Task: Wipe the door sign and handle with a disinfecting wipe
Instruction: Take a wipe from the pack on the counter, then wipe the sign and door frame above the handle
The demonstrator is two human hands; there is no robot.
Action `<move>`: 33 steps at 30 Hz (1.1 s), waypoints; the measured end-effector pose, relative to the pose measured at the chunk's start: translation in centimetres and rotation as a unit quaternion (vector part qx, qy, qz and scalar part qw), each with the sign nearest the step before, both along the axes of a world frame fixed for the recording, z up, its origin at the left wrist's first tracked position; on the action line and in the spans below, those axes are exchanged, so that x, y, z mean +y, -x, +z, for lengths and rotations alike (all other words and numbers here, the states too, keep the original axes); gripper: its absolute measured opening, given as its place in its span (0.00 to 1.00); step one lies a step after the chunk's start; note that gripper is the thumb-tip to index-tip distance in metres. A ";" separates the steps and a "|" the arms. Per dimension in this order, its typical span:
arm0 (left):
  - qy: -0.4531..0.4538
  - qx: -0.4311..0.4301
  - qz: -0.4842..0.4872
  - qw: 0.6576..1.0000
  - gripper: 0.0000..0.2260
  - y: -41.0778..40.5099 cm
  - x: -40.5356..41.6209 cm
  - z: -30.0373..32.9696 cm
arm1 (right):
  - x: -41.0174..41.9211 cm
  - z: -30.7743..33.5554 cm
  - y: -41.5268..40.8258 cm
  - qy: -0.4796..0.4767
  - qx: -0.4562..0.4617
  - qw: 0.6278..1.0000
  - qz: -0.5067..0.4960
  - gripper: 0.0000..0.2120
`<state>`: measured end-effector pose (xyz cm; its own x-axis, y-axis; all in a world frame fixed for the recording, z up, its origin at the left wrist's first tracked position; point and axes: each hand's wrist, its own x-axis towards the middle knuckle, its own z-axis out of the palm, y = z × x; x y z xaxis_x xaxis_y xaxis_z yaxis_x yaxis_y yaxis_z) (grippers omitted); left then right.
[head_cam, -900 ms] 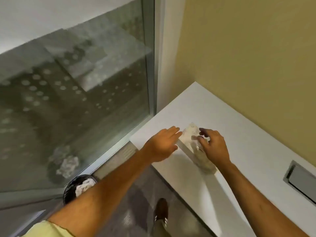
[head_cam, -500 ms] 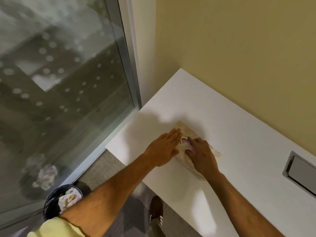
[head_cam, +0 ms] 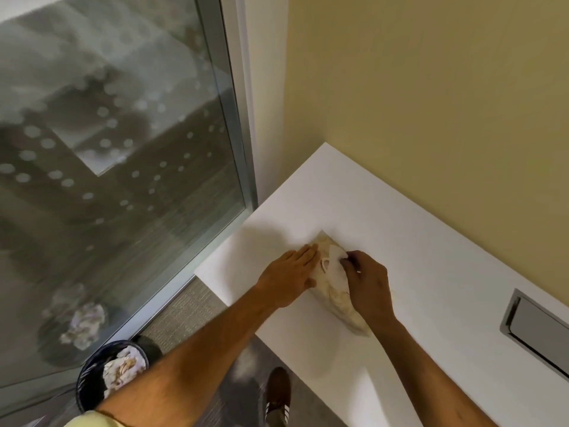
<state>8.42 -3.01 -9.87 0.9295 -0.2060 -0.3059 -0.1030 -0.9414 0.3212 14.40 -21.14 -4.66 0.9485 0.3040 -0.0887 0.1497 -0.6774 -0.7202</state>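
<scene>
A soft pale pack of wipes [head_cam: 338, 298] lies on the white counter [head_cam: 431, 272]. My left hand [head_cam: 288, 277] presses flat on the pack's left side, fingers together. My right hand [head_cam: 368, 285] pinches a white wipe [head_cam: 335, 266] that sticks up from the pack's opening. No door sign or handle is in view.
A glass panel [head_cam: 123, 149] with a metal frame stands to the left, a yellow wall [head_cam: 431, 103] behind the counter. A dark waste bin [head_cam: 112, 371] with crumpled paper sits on the floor at lower left. A metal flap [head_cam: 538, 331] is set in the counter at right. My shoe [head_cam: 277, 396] is below.
The right hand has gone from reaching at the pack's opening to pinching a wipe and drawing it up. The left hand stays pressed on the pack. The camera shifted right.
</scene>
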 end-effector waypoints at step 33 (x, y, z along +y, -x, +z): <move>0.195 -0.328 0.580 0.720 0.06 69.5 13.2 28.4 | 24.1 19.8 60.8 -0.291 0.363 0.784 0.410 0.12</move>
